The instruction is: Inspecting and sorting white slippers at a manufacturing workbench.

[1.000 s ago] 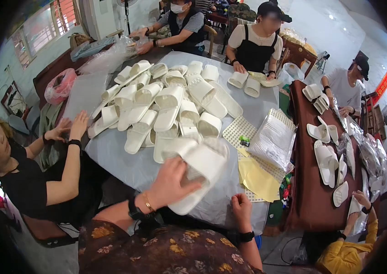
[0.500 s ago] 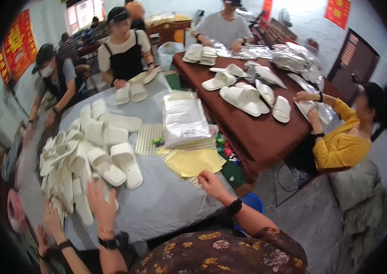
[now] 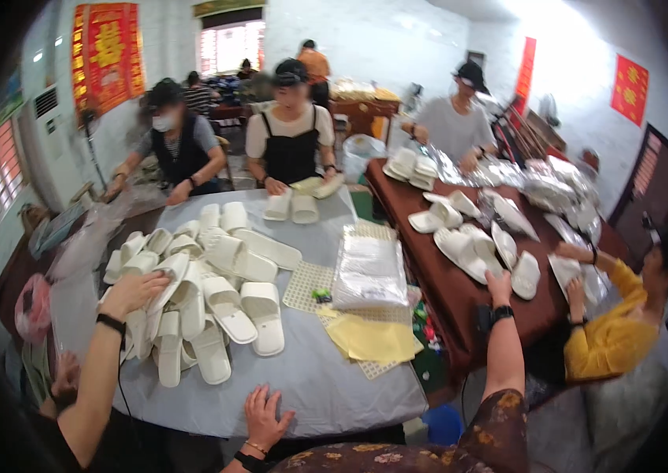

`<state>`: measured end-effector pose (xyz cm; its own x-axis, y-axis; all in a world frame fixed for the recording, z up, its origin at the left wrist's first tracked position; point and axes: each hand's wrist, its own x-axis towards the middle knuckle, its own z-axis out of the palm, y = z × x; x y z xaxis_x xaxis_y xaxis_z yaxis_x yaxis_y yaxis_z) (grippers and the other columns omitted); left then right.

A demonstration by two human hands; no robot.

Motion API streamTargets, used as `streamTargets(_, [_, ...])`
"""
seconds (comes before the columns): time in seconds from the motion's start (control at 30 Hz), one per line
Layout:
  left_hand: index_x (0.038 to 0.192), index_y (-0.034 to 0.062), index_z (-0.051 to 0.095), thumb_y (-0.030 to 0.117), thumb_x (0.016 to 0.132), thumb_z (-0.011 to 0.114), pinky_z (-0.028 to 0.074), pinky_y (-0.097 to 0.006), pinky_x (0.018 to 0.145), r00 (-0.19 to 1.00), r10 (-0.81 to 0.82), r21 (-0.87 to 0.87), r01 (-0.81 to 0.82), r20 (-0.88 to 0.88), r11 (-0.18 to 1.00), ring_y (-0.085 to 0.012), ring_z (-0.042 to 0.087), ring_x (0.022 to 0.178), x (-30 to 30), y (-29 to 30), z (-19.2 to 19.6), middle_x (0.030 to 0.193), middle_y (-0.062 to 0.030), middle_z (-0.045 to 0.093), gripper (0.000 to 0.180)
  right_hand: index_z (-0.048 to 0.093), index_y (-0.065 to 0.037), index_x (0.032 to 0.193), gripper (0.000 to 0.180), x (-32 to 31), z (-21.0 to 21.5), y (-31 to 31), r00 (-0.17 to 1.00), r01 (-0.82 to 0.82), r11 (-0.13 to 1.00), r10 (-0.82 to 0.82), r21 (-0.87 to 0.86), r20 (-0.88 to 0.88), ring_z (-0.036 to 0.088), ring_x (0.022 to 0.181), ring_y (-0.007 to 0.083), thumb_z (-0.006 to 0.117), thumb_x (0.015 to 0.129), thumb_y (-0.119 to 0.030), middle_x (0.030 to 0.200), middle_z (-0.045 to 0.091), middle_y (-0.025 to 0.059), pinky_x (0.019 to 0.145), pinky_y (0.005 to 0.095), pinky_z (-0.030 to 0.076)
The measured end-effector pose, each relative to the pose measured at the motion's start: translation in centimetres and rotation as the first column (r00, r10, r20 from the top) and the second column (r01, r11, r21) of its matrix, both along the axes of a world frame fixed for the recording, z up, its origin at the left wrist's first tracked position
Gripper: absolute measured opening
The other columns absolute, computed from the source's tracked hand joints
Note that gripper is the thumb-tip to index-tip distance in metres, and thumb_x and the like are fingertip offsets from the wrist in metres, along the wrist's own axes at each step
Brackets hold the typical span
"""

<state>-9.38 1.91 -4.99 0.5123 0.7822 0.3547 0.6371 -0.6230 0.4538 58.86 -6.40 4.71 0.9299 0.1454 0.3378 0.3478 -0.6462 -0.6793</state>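
Near the front edge of the grey-covered table (image 3: 326, 398), my left hand (image 3: 266, 418) lies flat with fingers apart and holds nothing. My right hand (image 3: 498, 290) reaches over to the brown-covered table (image 3: 460, 335). Its fingers are stretched toward the near end of a pair of white slippers (image 3: 464, 252); whether they touch is unclear. A single white slipper (image 3: 526, 276) lies just right of that hand. Beyond my left hand is a heap of white slippers (image 3: 220, 293), on which a neighbour's hand (image 3: 138, 292) rests.
Between heap and brown table lie a clear-wrapped silvery pack (image 3: 369, 268), yellow sheets (image 3: 371, 337) and a cream grid mat (image 3: 309, 286). Silvery packets (image 3: 555, 188) pile up at the far right. A person in yellow (image 3: 614, 335) sits right; others work across the tables.
My left hand has drawn back from the slipper heap to the table's front. My right hand has stretched out to the brown table. The neighbour's hand has moved onto the heap; the view has shifted.
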Motion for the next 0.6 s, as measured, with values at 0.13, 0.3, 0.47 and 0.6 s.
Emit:
streamTargets(0.13, [0.119, 0.0057, 0.063, 0.052, 0.085, 0.065, 0.030, -0.055, 0.109, 0.999, 0.030, -0.004, -0.030, -0.015, 1.000, -0.0413, 0.043, 0.128, -1.0, -0.7, 0.2, 0.134, -0.0214, 0.052, 0.058, 0.048, 0.010, 0.128, 0.093, -0.2, -0.9, 3.0, 1.000, 0.003, 0.998, -0.004, -0.067, -0.007, 0.057, 0.115, 0.0425, 0.080, 0.064, -0.050, 0.126, 0.058, 0.0302, 0.099, 0.0478, 0.045])
streamTargets(0.3, [0.120, 0.0085, 0.063, 0.050, 0.084, 0.066, 0.032, -0.053, 0.109, 1.000, -0.016, 0.031, 0.015, 0.016, 0.999, -0.0383, 0.045, 0.128, 0.1, -0.5, 0.4, 0.134, -0.0183, 0.052, 0.055, 0.044, 0.009, 0.132, 0.102, 3.4, 0.5, 0.2, 0.974, 0.164, 0.950, -0.199, -0.267, -0.110, 0.045, 0.130, 0.0408, 0.080, 0.063, -0.056, 0.137, 0.048, 0.0313, 0.110, 0.0477, 0.034])
streamTargets(0.47, [0.121, 0.0089, 0.062, 0.049, 0.085, 0.065, 0.033, -0.052, 0.108, 1.000, 0.015, 0.054, -0.014, -0.013, 0.998, -0.0375, 0.045, 0.129, 0.2, -1.1, 0.7, 0.134, -0.0178, 0.053, 0.054, 0.043, 0.008, 0.134, 0.104, 3.5, 2.0, 1.6, 0.964, 0.103, 0.938, -0.177, -0.332, -0.199, 0.044, 0.132, 0.0398, 0.082, 0.060, -0.053, 0.140, 0.047, 0.0284, 0.111, 0.0457, 0.034])
streamTargets(0.6, [0.121, 0.0086, 0.062, 0.048, 0.085, 0.067, 0.033, -0.052, 0.108, 1.000, 0.008, 0.071, -0.007, -0.022, 0.997, -0.0377, 0.046, 0.127, 0.6, -0.8, 0.8, 0.134, -0.0184, 0.052, 0.054, 0.056, 0.009, 0.125, 0.092, 4.5, 1.3, 1.1, 0.957, 0.166, 0.959, -0.213, -0.231, -0.196, 0.057, 0.120, 0.0366, 0.088, 0.056, -0.043, 0.128, 0.059, 0.0268, 0.102, 0.0422, 0.044])
